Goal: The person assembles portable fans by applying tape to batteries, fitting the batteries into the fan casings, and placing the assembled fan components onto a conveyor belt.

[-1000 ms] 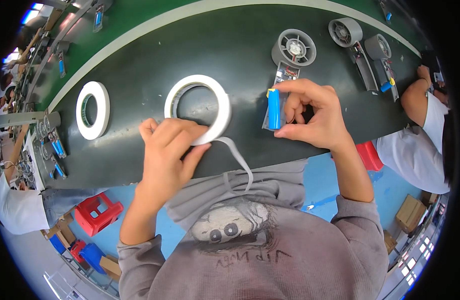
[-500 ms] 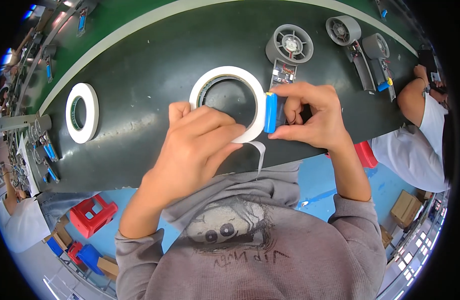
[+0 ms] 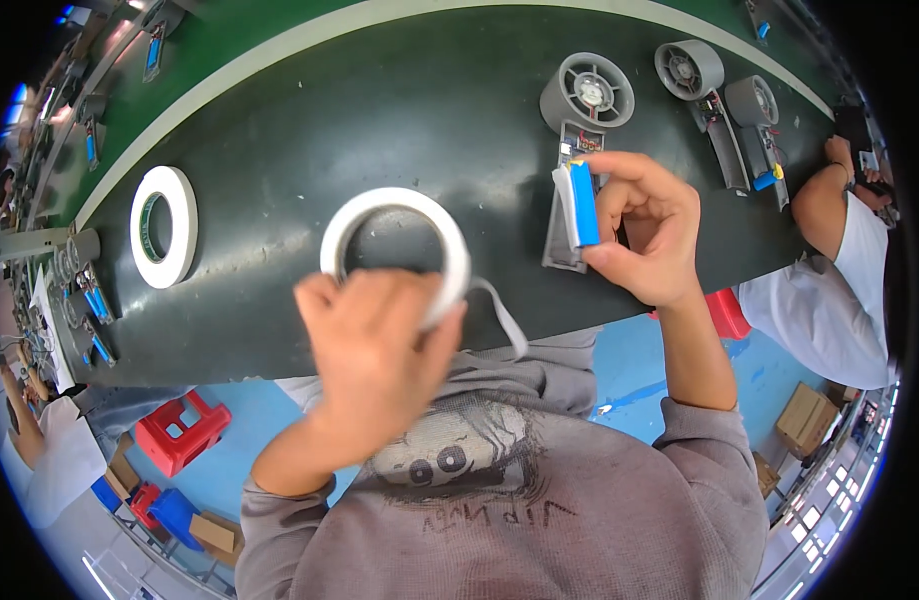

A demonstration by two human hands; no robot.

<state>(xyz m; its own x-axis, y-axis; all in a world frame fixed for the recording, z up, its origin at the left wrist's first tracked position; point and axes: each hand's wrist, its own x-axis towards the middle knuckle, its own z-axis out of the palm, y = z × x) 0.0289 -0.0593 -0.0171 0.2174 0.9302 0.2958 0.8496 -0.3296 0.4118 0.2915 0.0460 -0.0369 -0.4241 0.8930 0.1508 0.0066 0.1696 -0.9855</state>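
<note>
A white tape strip [image 3: 566, 206] now sits on the blue battery [image 3: 585, 205], left of the right grip [image 3: 651, 225]. The left grip [image 3: 379, 325] took the tape roll [image 3: 456, 255] away from it.

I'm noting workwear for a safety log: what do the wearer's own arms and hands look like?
The left hand and right hand are bare; no gloves or watches show, though the left is blurred. Grey, textured sleeves end near the elbows.

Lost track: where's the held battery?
Head view, right of centre: the battery is in the right hand, below the nearest fan head and right of the held tape.
</note>
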